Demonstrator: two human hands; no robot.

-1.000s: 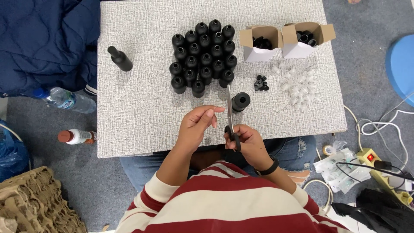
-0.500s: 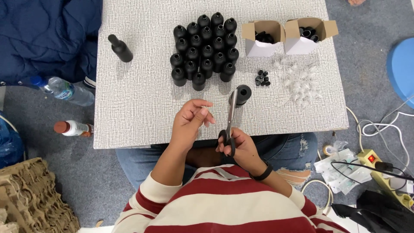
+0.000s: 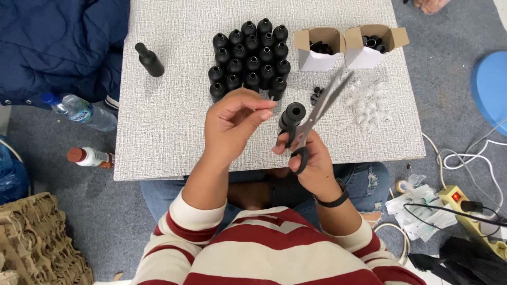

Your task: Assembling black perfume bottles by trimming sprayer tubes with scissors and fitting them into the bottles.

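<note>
step: you look mid-snip | right hand [image 3: 311,161] grips open scissors [image 3: 316,113] | left hand [image 3: 232,124] fingers pinched, contents unclear | next: line blades carefully beside black bottle [image 3: 292,115]

Shiny metal scissors [image 3: 317,113], matt black plastic bottles [image 3: 248,55], rough woven tabletop [image 3: 169,121]

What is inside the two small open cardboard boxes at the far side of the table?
Both cardboard boxes hold small black parts, like caps, visible through the open tops. How many there are, or what lies below them, cannot be seen, because the box walls cover it.
</note>
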